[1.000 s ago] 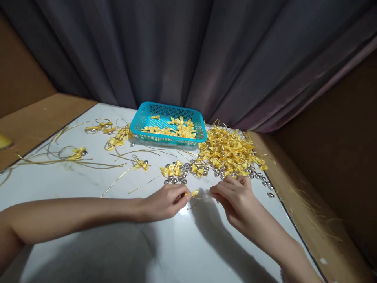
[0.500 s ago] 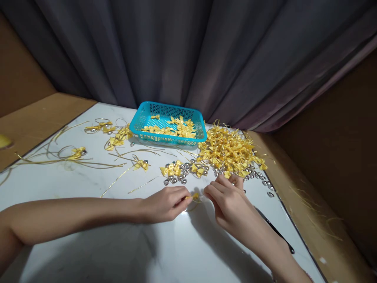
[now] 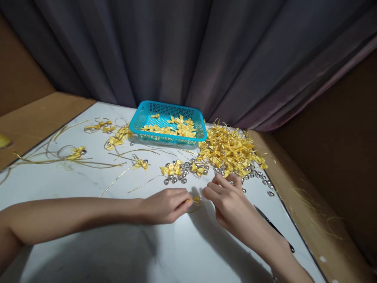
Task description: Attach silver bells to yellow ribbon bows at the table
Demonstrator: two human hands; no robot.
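Between thumb and fingers, my left hand pinches a small yellow ribbon bow, and a thin gold cord loops just below it. My right hand is closed in a pinch just right of the bow; whatever its fingertips hold is too small to make out. Beyond the hands lie silver heart-shaped beads with a few loose yellow bows among them. A large heap of yellow bows with gold cords rises behind my right hand.
A turquoise plastic basket holding yellow bows stands at the back, before a dark curtain. Loose gold cords and corded bows spread over the left side. A slim black tool lies partly under my right forearm.
My right hand has shifted slightly left, toward the bow. My left hand stays nearly in place, still pinching the bow.
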